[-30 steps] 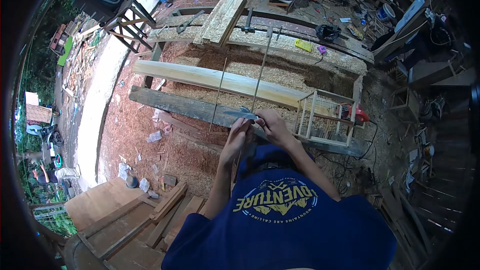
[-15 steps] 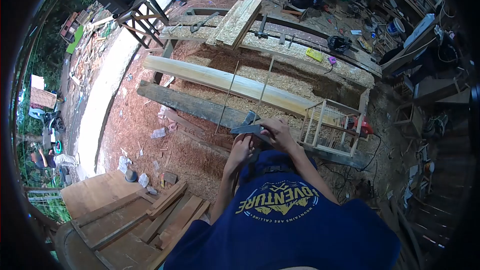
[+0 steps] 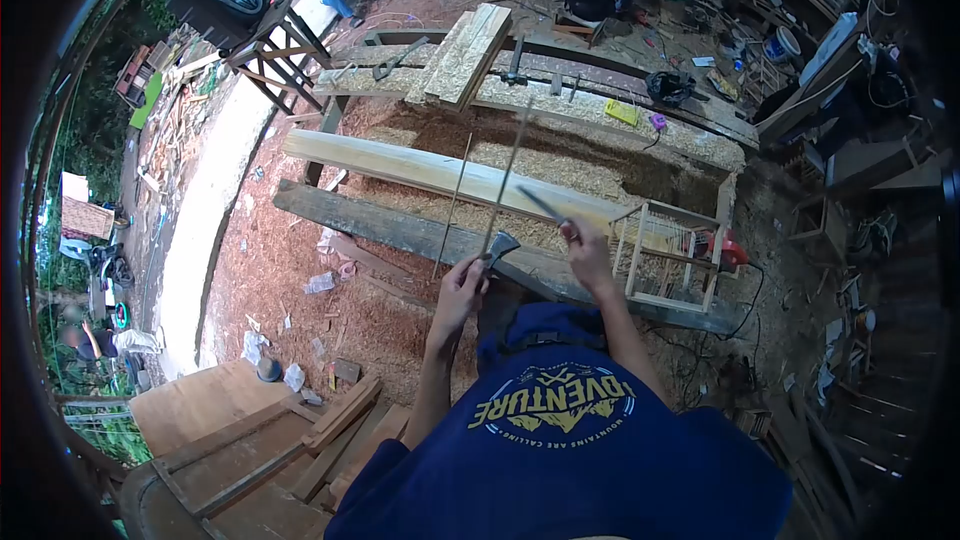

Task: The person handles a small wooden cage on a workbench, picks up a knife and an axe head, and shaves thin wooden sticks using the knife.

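Observation:
My left hand [image 3: 458, 290] is closed around the lower end of a thin wooden stick [image 3: 508, 170], which points up and away from me. In my right hand [image 3: 588, 258] is a knife [image 3: 540, 202], its blade angled up to the left, apart from the stick. An axe head [image 3: 500, 248] shows just right of my left fingers, by the edge of a weathered plank [image 3: 370, 215]; its handle is hidden. Another thin stick [image 3: 455, 200] lies across the plank and a pale beam [image 3: 400, 162]. Right of my right hand stands a small cage-like wooden frame [image 3: 668, 258] with thin slats.
Stacked boards [image 3: 465, 55], a hammer [image 3: 515, 62], a yellow object [image 3: 621, 112] and a purple tape measure [image 3: 657, 121] lie on the far bench. A red power tool [image 3: 733, 252] sits behind the frame. Wood scraps [image 3: 340, 420] lie lower left. Two people are at the back.
My hands have moved apart: the left slightly left and down with the stick, the right to the right with the knife. The blade has swung from near-level beside the left fingers to angled upward.

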The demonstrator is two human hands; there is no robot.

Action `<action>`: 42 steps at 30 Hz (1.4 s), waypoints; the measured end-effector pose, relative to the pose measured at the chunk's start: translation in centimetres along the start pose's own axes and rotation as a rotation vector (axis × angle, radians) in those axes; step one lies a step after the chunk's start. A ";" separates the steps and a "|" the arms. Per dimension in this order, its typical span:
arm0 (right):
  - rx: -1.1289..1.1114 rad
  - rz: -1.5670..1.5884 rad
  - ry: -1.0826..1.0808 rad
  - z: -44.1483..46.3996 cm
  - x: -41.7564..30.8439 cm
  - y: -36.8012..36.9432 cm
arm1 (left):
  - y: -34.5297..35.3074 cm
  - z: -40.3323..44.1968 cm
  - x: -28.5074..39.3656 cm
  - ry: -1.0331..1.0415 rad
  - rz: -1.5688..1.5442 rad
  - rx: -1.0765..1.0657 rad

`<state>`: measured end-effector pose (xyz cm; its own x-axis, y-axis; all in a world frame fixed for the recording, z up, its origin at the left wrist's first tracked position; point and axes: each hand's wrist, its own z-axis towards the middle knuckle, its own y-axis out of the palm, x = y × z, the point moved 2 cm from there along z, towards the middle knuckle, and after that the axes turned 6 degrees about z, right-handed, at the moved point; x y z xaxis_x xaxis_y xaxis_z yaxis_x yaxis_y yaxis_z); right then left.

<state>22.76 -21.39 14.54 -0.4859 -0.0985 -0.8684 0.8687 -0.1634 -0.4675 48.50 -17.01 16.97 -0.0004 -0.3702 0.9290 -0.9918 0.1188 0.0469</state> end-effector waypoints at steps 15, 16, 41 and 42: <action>-0.266 0.007 -0.264 -0.5 -8.0 0.8 | 4.6 0.7 3.1 -0.012 -0.379 -0.112; -0.250 0.030 -0.278 -0.7 -7.8 1.1 | 4.4 1.1 2.7 0.000 -0.356 -0.118; -0.187 0.073 -0.140 -1.7 1.3 2.0 | 4.1 -1.3 2.4 -0.061 0.151 -0.138; 0.049 0.129 0.028 -0.9 4.8 0.4 | 4.1 -2.1 3.0 -0.176 0.076 -0.215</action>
<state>20.90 -21.09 10.04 -0.3668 -0.0942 -0.9255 0.9178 -0.1989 -0.3435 44.69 -15.70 20.70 -0.1148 -0.5048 0.8556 -0.9383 0.3379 0.0735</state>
